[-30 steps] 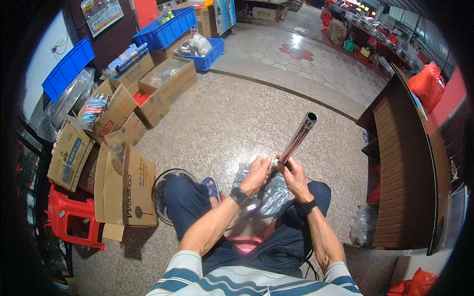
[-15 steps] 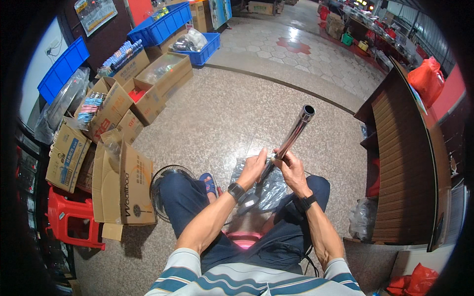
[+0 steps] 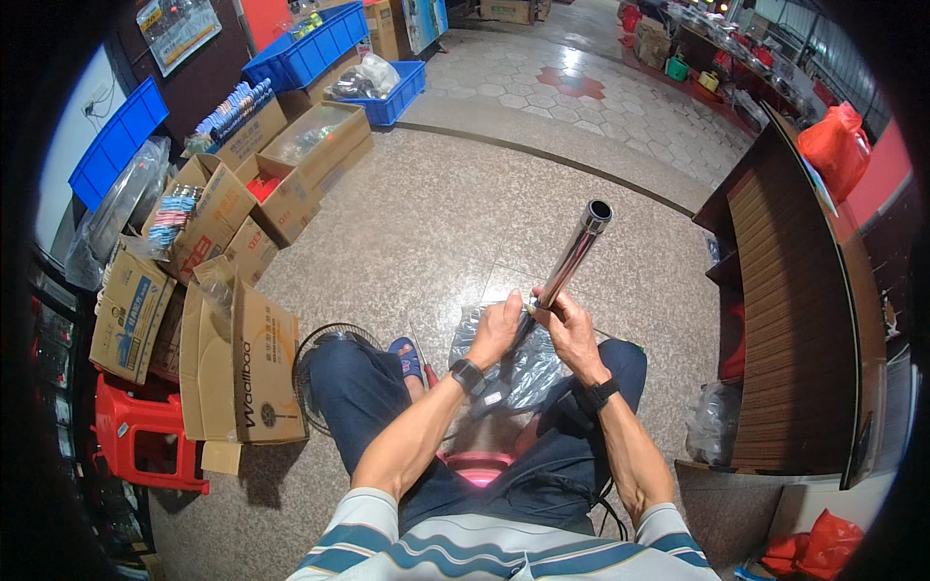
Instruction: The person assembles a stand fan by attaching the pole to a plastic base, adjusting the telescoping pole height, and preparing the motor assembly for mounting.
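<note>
- Chromed metal tube (image 3: 573,254), one: slanted, open collared end raised toward the far side; darker lower length partly covered by both hands, its foot hard to make out.
- Right hand (image 3: 572,334), one: at the tube's right side, thumb and fingers wrapped about its lower part, apparently bearing the weight.
- Left hand (image 3: 497,331), one: at the tube's left side, thumb raised, fingers curled in close to where the bright length gives way to the dark (whether they pinch a small fitting there, cannot be told).
- Grey plastic film (image 3: 544,370), one crumpled piece: below the tube's lower part.
- Black wire fan guard (image 3: 312,356), one: left of the tube, well apart.
- Cardboard carton (image 3: 269,363), printed with a pedestal fan: farther left of the tube, past the guard.
- Pink stool (image 3: 480,473), partly showing: on the near side of the tube.
- Handling, as judged: right-hand hold best firm and steady, since the long upper length could swing; left fingertips best left free for fine work.
- Care, as judged: slick chrome may turn in the palm, so even pressure, any twist along the tube's axis; film better clear of the fingers, lest it snag.
</note>
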Available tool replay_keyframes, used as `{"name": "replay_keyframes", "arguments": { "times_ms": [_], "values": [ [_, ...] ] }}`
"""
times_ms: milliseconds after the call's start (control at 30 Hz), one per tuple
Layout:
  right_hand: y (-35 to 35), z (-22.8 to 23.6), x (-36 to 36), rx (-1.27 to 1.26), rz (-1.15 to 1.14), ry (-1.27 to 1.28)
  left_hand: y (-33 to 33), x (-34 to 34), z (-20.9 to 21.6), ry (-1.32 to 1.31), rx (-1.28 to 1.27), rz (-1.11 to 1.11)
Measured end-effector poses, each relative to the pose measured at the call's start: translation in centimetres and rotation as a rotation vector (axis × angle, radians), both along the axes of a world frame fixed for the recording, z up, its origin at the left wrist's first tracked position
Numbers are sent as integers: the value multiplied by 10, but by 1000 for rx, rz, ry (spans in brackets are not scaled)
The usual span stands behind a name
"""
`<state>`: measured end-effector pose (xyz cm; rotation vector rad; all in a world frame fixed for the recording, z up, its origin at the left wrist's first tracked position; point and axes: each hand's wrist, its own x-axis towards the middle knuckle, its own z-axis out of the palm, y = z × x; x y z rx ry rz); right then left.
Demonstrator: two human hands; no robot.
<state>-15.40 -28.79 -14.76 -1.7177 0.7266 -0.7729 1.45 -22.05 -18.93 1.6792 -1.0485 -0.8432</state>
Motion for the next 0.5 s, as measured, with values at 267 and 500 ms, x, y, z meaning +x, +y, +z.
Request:
{"name": "replay_keyframes", "arguments": {
  "times_ms": [267, 500],
  "values": [
    [0, 4, 2, 31, 17, -5, -1, 4, -9, -61, -276, -11],
    [0, 2, 0, 57, 5, 13, -2, 9, 33, 549, 352, 22]
  ]
}}
